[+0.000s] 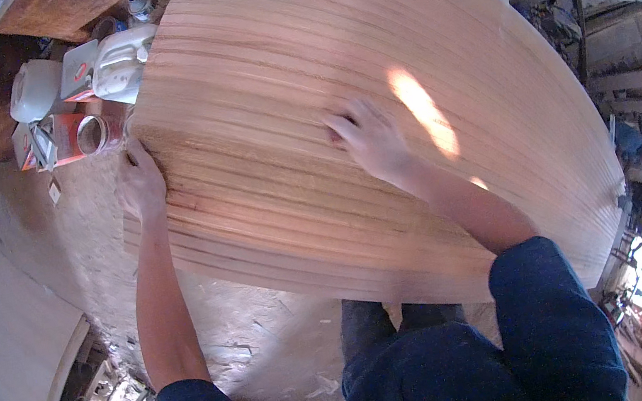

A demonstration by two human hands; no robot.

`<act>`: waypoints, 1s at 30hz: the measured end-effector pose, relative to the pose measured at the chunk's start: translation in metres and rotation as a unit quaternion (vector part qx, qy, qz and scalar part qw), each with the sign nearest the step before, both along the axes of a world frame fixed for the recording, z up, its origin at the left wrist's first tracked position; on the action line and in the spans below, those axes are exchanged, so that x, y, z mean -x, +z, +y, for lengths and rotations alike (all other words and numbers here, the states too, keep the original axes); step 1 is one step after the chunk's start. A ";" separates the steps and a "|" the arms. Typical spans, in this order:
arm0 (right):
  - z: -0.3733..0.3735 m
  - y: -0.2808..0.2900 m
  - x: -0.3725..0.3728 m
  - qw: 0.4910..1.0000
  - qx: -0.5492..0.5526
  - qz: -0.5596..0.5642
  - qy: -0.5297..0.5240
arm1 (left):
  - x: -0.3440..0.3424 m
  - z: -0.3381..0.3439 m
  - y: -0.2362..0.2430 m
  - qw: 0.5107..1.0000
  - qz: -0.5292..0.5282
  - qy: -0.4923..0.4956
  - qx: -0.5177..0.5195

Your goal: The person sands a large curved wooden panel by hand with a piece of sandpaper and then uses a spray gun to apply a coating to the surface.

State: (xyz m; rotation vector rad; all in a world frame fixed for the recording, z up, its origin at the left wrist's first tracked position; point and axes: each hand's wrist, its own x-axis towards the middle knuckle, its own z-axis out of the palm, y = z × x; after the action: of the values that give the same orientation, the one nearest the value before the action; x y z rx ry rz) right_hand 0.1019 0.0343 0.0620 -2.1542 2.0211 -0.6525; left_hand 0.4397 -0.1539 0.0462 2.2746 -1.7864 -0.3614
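A big wooden panel [257,59] with reddish-brown striped grain lies before me, its surface lit by a bright patch of light. At the panel's left edge, my left hand [140,183] is closed round the rim. Near the middle of the board, my right hand [371,142] lies on the wood with its fingers curled and slightly blurred. Something dark shows under those fingers, but I cannot make out what it is. Around my right hand the grain looks darker and more golden toward the lower left.
Beyond the left edge stand a clear jar [96,135], a white plastic jug [123,64], a metal can [78,73] and a rounded white container [35,90]. A pale curved board [9,325] lies at the far left. The floor [250,337] is dusty and strewn with scraps.
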 end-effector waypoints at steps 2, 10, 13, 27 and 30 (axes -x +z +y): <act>0.046 0.000 0.030 0.999 -0.037 0.005 0.002 | -0.006 -0.004 -0.007 1.000 0.008 0.006 -0.001; -0.087 0.000 -0.051 0.993 -0.073 -0.089 0.023 | 0.008 -0.007 -0.005 1.000 0.013 -0.001 -0.011; -0.098 -0.019 -0.063 0.984 -0.058 -0.168 0.009 | -0.015 -0.009 -0.013 1.000 0.019 0.002 0.018; -0.242 -0.004 -0.161 0.987 0.025 -0.159 0.006 | -0.002 -0.012 -0.040 0.998 0.023 -0.040 0.031; -0.219 -0.005 -0.159 0.991 -0.047 -0.121 0.026 | -0.057 -0.015 -0.072 0.952 0.258 -0.038 0.159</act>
State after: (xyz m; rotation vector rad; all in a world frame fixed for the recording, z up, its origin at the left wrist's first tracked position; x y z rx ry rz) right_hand 0.2614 -0.1844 0.0568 -1.9613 1.8288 -0.7533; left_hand 0.4963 -0.1686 -0.0255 1.6967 -1.5302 -0.5735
